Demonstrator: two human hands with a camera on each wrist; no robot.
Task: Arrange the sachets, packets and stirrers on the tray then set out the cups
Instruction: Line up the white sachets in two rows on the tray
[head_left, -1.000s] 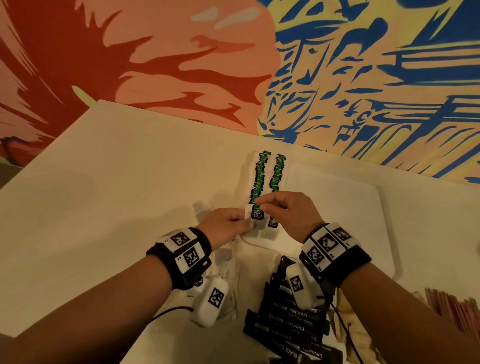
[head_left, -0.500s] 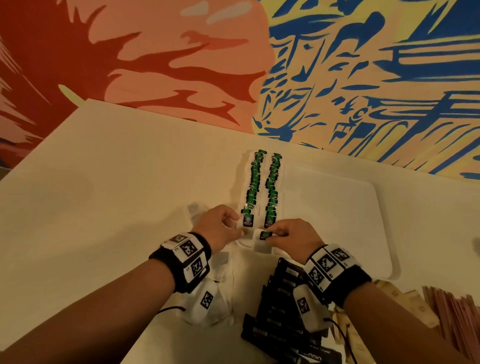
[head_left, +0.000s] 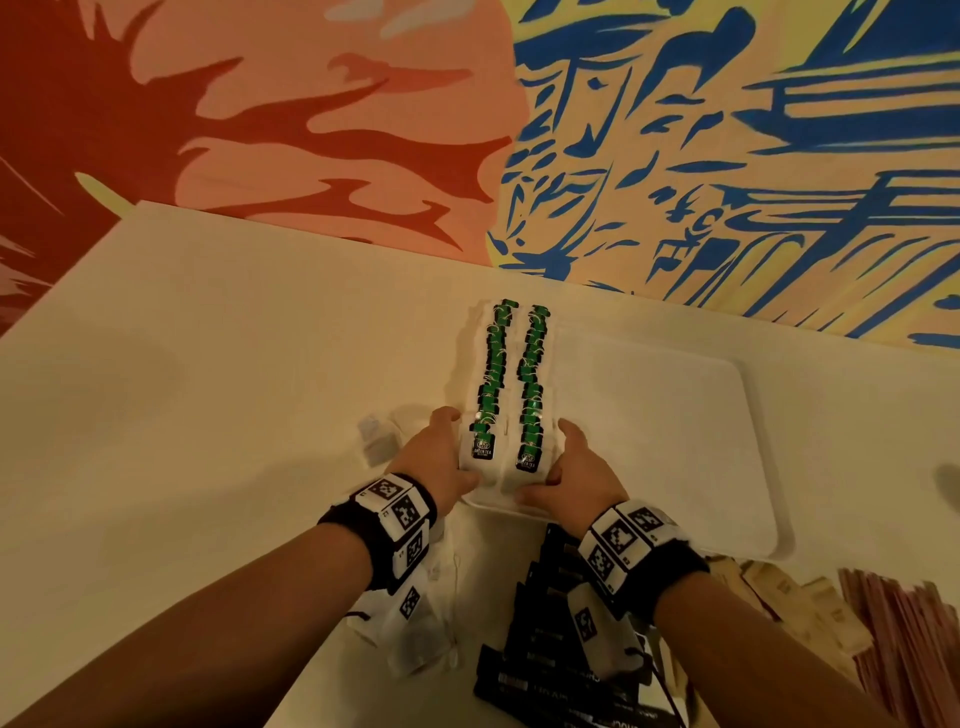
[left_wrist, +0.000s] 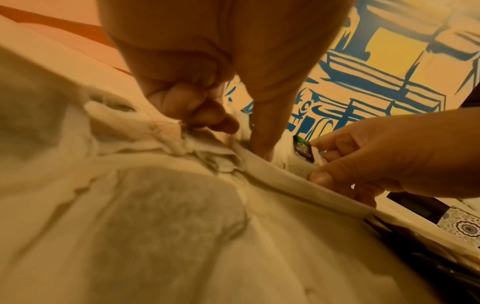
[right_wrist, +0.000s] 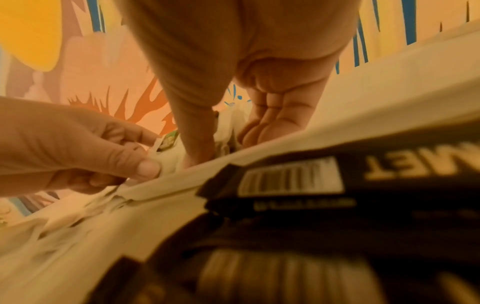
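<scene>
Two rows of white tea bags with green tags lie overlapped along the left side of the white tray. My left hand holds the near end of the left row, with fingers along its outer side and the thumb at the near edge. My right hand grips the near end of the right row the same way. In the left wrist view the right hand pinches a bag with a green tag between index finger and thumb. No cups are in view.
Loose tea bags lie left of the tray and under my left wrist. A pile of black sachets sits in front of the tray. Brown packets and pink stirrers lie at the lower right. A painted wall stands behind the table.
The right hand laid a tea bag at the near end of the right row. Both hands then closed in on the rows' near ends from either side.
</scene>
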